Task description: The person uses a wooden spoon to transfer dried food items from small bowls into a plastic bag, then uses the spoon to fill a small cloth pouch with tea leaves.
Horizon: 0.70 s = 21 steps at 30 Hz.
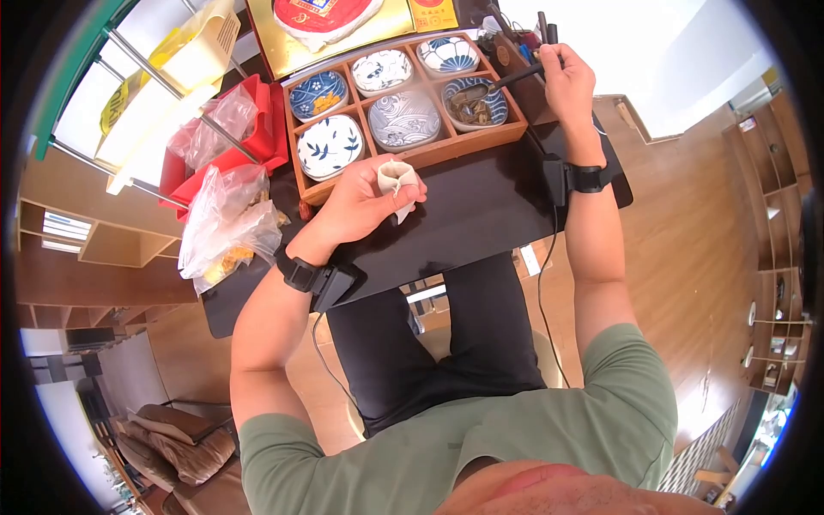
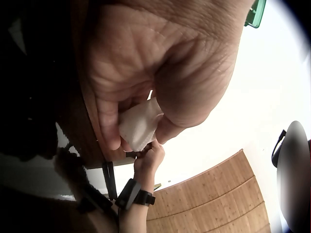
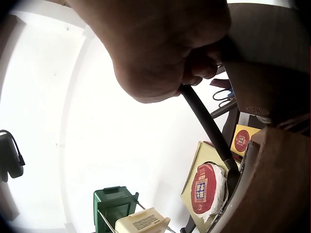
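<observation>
My left hand point(image 1: 356, 206) holds a small white pouch point(image 1: 396, 178) between thumb and fingers, its mouth open upward, in front of a wooden compartment tray point(image 1: 481, 142). The left wrist view shows the pouch point(image 2: 141, 125) pinched at the fingertips. Beyond the tray's right end, my right hand point(image 1: 569, 86) grips the dark handle of a spoon point(image 1: 520, 75). The spoon's head reaches into a blue-patterned bowl point(image 1: 499, 112) of dried brown pieces point(image 1: 472, 110). In the right wrist view the spoon point(image 3: 209, 124) slants down from the fingers, its tip partly hidden by the tray.
Other patterned bowls sit in the tray, among them a leaf-patterned bowl point(image 1: 330, 146) and a blue bowl point(image 1: 316, 91) with orange pieces. To the left are a red basket point(image 1: 276, 129) and a plastic bag point(image 1: 225, 215). A gold box point(image 1: 296, 51) bearing a red-wrapped disc lies behind.
</observation>
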{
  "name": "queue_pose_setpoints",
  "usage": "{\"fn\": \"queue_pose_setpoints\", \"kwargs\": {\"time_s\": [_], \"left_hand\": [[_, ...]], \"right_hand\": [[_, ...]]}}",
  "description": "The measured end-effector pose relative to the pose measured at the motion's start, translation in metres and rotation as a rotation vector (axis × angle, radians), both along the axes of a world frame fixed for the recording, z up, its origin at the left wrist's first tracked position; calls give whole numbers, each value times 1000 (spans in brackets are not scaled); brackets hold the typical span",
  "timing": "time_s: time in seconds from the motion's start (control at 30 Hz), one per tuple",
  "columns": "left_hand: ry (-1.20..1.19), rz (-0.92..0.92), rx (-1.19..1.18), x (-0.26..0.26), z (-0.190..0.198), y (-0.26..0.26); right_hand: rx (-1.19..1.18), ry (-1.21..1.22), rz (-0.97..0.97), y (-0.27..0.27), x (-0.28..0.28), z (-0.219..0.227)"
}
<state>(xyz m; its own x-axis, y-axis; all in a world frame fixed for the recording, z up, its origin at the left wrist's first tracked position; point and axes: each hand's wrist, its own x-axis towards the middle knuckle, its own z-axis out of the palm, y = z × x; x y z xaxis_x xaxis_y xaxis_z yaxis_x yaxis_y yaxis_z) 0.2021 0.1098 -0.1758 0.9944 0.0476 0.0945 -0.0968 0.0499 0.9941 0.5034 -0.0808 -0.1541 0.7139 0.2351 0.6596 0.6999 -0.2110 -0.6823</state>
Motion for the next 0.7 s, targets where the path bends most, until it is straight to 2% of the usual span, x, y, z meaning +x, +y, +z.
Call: {"fn": "queue_pose_setpoints", "kwargs": {"time_s": [0.17, 0.23, 0.3, 0.37, 0.57, 0.6, 0.7], "left_hand": [[27, -9, 22, 1, 2, 2], [38, 10, 9, 1, 0, 1], [27, -22, 85, 2, 3, 2], [33, 9, 94, 2, 0, 1], [73, -69, 117, 4, -1, 2], [76, -68, 117, 4, -1, 2], [32, -78, 70, 3, -5, 1]], "right_hand": [[66, 194, 51, -3, 6, 0], [283, 435, 288, -2, -4, 7], [428, 476, 442, 2, -23, 13], [431, 485, 579, 1, -30, 12], [426, 452, 757, 9, -72, 19], [385, 379, 699, 11, -77, 19], [327, 263, 712, 10, -81, 16]]}}
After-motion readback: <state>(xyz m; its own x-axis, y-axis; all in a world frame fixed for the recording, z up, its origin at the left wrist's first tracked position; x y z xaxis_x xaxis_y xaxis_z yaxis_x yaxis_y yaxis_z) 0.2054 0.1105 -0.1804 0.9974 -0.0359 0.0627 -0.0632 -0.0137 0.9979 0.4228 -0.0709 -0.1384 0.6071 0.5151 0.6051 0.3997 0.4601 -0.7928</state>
